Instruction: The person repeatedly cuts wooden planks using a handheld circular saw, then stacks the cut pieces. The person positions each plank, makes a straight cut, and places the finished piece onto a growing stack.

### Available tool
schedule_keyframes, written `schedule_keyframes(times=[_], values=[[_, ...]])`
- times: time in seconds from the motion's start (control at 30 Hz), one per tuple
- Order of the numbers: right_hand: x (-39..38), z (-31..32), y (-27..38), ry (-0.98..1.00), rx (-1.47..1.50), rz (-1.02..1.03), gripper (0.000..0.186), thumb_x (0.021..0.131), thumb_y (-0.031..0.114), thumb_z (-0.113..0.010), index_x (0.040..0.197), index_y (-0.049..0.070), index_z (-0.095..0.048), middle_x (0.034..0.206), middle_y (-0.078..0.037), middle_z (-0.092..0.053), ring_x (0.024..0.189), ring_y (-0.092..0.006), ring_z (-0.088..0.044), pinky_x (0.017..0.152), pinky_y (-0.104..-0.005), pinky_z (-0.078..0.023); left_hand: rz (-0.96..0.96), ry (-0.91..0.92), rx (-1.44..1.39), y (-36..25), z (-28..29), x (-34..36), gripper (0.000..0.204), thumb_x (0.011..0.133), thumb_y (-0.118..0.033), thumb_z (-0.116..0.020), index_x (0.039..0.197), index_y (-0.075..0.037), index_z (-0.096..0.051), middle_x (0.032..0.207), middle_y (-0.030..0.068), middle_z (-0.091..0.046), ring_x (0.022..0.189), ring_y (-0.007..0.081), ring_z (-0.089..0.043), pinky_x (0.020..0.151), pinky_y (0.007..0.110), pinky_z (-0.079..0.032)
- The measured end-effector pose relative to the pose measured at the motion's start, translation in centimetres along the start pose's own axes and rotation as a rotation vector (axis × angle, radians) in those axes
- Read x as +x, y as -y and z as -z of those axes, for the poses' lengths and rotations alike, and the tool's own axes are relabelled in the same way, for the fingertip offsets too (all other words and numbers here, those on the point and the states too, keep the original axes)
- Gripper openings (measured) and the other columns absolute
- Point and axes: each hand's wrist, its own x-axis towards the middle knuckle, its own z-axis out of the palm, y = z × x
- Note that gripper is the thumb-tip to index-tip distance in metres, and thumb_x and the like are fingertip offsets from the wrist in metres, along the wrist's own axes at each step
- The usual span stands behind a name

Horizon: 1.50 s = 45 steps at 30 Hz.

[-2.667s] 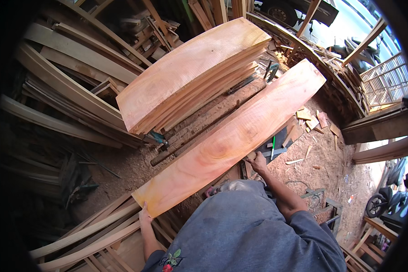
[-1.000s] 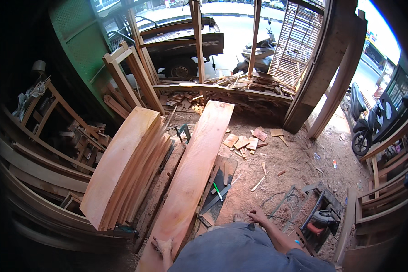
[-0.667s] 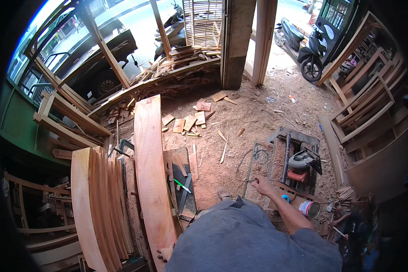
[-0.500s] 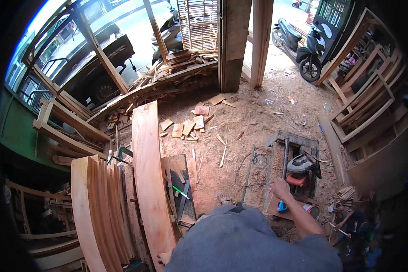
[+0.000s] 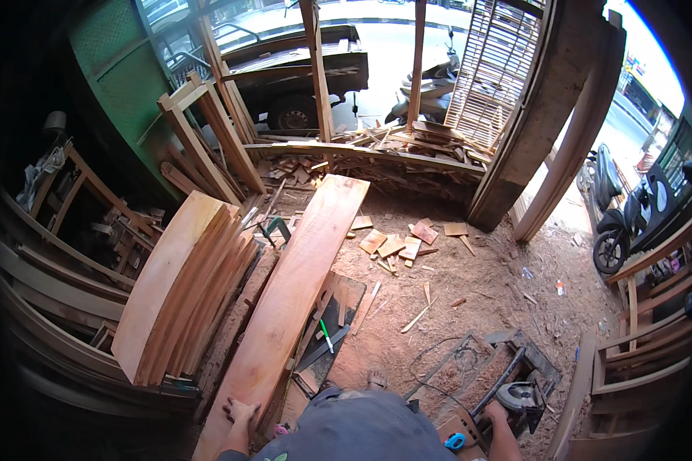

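My left hand [image 5: 241,411] lies on the near end of a long, broad plank [image 5: 304,269], fingers spread over its face. To the right, my right hand [image 5: 497,413] is curled right beside a circular saw [image 5: 521,396], at the lower end of a dark pipe [image 5: 507,370]; its fingertips and whatever they grip are hidden. The saw rests on a low dark frame [image 5: 544,367]. A blue tape measure [image 5: 455,441] is close to that hand. Next to the plank, a green-and-white marker [image 5: 326,335] lies near a dark flat bar [image 5: 324,349].
Curved boards [image 5: 184,292] stand stacked left of the plank, with a green clamp [image 5: 275,230] behind them. Wood offcuts [image 5: 392,244] litter the sawdust floor. A cable [image 5: 419,369] loops near the saw. A thick post [image 5: 542,115] rises ahead, and wooden frames [image 5: 646,369] line the right side.
The view has swung left, so everything sits farther right in it. My left hand, barely visible at the plank's edge before, now rests on its face. My right hand stays near the saw.
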Motion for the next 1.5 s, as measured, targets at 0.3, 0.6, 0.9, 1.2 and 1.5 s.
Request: schedule_keyframes(times=[0.3,0.6,0.9,1.2,1.5], values=[[-4.0,4.5,-6.7,-0.260,0.395,-0.054,0.020,0.084,0.017,-0.074,0.102,0.008,-0.075,0.106,-0.022,-0.078,0.108,-0.0444,-0.074,0.092,-0.0536,-0.059,0.060,0.018,-0.005,-0.2,0.6,-0.3,0.152,0.064,-0.060,-0.098,0.174,-0.011,-0.005,0.174,0.0354,-0.016,0.160,0.0477,-0.027,0.129,0.054,-0.031],[-20.3,14.2,-4.1,-0.794,1.337,0.351,0.031,0.085,-0.004,-0.070,0.116,0.000,-0.066,0.088,-0.006,-0.068,0.059,-0.0167,-0.063,0.057,-0.0326,-0.053,0.058,0.129,0.076,-1.4,2.8,0.3,0.164,0.059,-0.057,-0.103,0.174,-0.022,0.009,0.173,0.0382,-0.011,0.154,0.0482,-0.037,0.123,0.055,-0.041],[-27.6,17.9,10.6,-0.578,1.532,0.666,0.024,0.101,0.017,-0.077,0.116,0.001,-0.065,0.071,0.001,-0.059,0.050,-0.0081,-0.054,0.046,-0.0252,-0.045,0.092,0.183,0.142,-2.3,1.6,2.9,0.169,0.059,-0.060,-0.102,0.172,-0.024,0.019,0.172,0.0425,0.005,0.164,0.0502,-0.011,0.124,0.071,-0.027],[-28.3,18.7,28.7,-0.169,1.108,1.210,0.060,0.096,0.025,-0.079,0.144,-0.005,-0.064,0.141,-0.012,-0.068,0.130,-0.0211,-0.063,0.113,-0.0358,-0.047,0.098,0.222,0.116,-3.3,2.9,0.5,0.170,0.058,-0.072,-0.097,0.172,-0.023,0.019,0.171,0.0435,0.013,0.160,0.0613,-0.010,0.126,0.072,-0.022],[-28.3,14.7,40.4,0.089,0.917,1.224,0.041,0.097,0.026,-0.082,0.125,-0.003,-0.071,0.105,-0.005,-0.075,0.097,-0.0131,-0.066,0.089,-0.0327,-0.054,0.044,0.222,0.094,-2.3,1.4,1.9,0.170,0.058,-0.073,-0.097,0.172,-0.022,0.018,0.170,0.0448,0.014,0.159,0.0624,-0.011,0.126,0.071,-0.022]])
